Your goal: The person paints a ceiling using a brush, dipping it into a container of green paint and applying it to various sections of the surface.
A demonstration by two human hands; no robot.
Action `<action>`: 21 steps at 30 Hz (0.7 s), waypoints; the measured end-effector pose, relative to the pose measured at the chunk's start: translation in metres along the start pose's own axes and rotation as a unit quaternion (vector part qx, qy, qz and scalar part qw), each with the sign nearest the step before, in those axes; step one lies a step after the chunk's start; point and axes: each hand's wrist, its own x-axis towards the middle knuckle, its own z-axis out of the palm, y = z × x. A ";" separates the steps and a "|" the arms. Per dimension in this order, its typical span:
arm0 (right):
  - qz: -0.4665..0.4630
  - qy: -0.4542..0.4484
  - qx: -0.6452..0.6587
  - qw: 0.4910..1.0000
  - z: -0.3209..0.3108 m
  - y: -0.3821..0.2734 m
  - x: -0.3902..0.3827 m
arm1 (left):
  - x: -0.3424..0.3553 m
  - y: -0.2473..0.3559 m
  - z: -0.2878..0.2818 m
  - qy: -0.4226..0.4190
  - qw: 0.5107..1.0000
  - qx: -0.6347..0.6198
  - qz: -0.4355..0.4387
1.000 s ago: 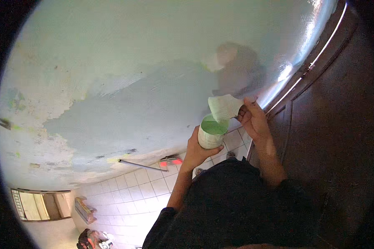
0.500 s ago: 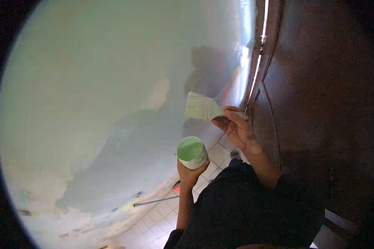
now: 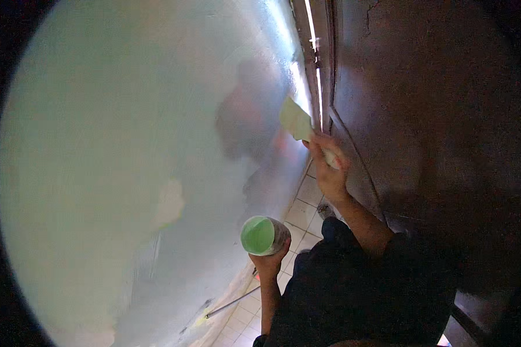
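Observation:
My right hand (image 3: 331, 168) is closed round the handle of a broad paintbrush (image 3: 296, 120), whose head is coated in pale green. The brush points up and left, close to the wall's right edge; whether it touches the surface I cannot tell. Lower down, my left hand (image 3: 268, 263) grips a round tub (image 3: 282, 236) from below and the side. Light green paint (image 3: 257, 233) shows through its open top. Pale green covers much of the wall (image 3: 87, 173), with a greyer area (image 3: 185, 260) lower down.
A dark brown door-like panel (image 3: 434, 133) stands on the right, with a bright narrow gap (image 3: 319, 92) beside its frame. White floor tiles (image 3: 301, 214) show below. A thin rod (image 3: 231, 303) lies near the wall's foot, and my shoe (image 3: 325, 210) is on the tiles.
The view has turned right, so the wall and door edge sit further left. The brush has swung from nearly level to pointing up and left, nearer the door frame. Both hands keep their holds.

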 end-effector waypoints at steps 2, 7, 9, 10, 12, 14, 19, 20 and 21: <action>-0.056 -0.009 -0.058 0.997 -0.002 0.012 0.008 | 0.002 0.003 0.009 0.008 1.000 0.001 0.002; -0.141 -0.053 -0.169 0.974 0.014 0.037 0.006 | 0.001 -0.016 0.014 0.010 0.999 -0.038 -0.011; -0.152 -0.068 -0.181 0.969 0.006 0.052 0.001 | 0.004 -0.020 0.019 0.010 1.000 0.011 0.011; -0.141 -0.067 -0.171 0.973 0.016 0.058 -0.002 | 0.003 -0.014 0.009 0.017 1.000 0.023 0.006; -0.120 -0.045 -0.233 0.964 0.011 0.075 0.012 | 0.007 -0.008 0.013 -0.042 0.997 0.015 -0.068; -0.157 -0.021 -0.253 0.954 0.012 0.101 0.036 | 0.008 -0.003 0.013 -0.041 0.998 0.036 -0.035; -0.183 -0.083 -0.296 0.934 0.035 0.134 -0.013 | 0.005 -0.028 0.002 -0.069 0.996 0.055 0.024; -0.231 -0.121 -0.277 0.925 0.051 0.107 -0.031 | -0.002 -0.024 -0.012 -0.039 0.997 0.061 0.020; -0.254 -0.132 -0.279 0.917 0.046 0.088 -0.045 | -0.002 -0.030 -0.009 -0.037 0.998 0.051 0.023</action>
